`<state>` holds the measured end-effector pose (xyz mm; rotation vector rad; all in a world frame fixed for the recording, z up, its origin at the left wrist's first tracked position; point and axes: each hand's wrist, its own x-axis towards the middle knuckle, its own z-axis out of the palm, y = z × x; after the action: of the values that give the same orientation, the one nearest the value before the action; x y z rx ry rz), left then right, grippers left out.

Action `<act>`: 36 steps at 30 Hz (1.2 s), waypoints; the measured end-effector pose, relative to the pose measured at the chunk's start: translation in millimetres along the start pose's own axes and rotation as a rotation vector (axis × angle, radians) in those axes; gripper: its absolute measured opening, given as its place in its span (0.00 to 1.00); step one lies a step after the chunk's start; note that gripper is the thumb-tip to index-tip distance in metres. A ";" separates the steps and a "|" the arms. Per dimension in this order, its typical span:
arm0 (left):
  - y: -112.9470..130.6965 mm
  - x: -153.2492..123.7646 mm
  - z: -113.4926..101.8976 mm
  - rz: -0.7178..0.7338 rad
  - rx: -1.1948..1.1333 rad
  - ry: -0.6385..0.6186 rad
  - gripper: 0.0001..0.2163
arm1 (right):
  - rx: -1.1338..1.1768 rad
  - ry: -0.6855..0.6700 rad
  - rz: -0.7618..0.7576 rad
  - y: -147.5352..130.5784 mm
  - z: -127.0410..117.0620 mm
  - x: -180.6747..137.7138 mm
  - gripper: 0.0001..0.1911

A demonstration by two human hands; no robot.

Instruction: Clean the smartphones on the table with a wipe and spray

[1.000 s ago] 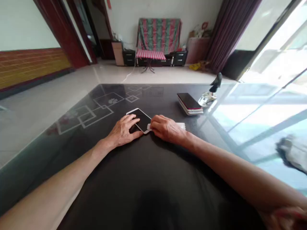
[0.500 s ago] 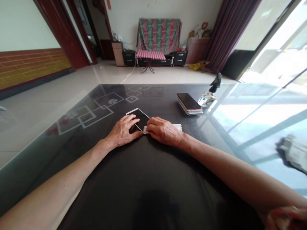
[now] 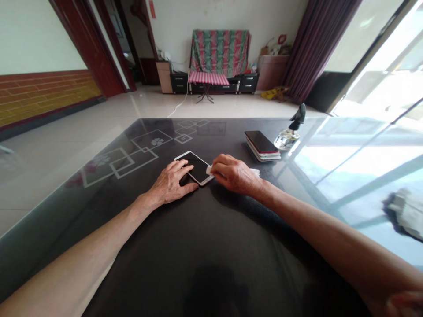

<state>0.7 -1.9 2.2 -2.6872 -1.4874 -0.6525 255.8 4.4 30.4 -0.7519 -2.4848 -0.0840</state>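
Since half a second ago, the right hand (image 3: 235, 174) with its white wipe (image 3: 209, 170) has slid from the phone's near corner toward its right edge. From the head view, the left hand (image 3: 172, 182) lies flat, fingers spread, pinning the white-framed phone (image 3: 194, 167) on the dark glossy worktop (image 3: 211, 246), while the right hand's fingers curl closed on the wipe (mostly hidden beneath them). Farther right lie stacked phones (image 3: 262, 145) beside a glass spray bottle (image 3: 288, 135).

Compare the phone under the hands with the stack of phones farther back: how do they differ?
The white-edged phone lies alone, flat on the table; the stacked phones are piled. The left hand rests on the single phone and the right hand presses a white wipe to it; the stacked phones lie untouched. Both show dark screens facing up.
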 end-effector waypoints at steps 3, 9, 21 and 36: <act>0.2 0.5 0.3 0.010 0.002 0.011 0.31 | 0.045 -0.040 -0.074 -11.2 6.0 1.2 0.08; -1.0 -0.7 0.1 -0.001 0.016 -0.010 0.31 | 0.018 -0.046 0.045 1.2 10.7 -5.1 0.08; -1.0 -2.6 -2.1 -0.015 0.022 -0.046 0.32 | -0.037 -0.050 0.266 8.0 6.7 -9.0 0.07; -33.5 58.9 -10.8 0.098 0.118 -0.237 0.33 | 0.127 -0.072 -0.142 -33.5 16.8 -0.6 0.09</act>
<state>-2.9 62.2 26.5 -2.8023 -1.3761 -0.2399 230.3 -20.7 18.9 -0.5341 -2.5822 0.0502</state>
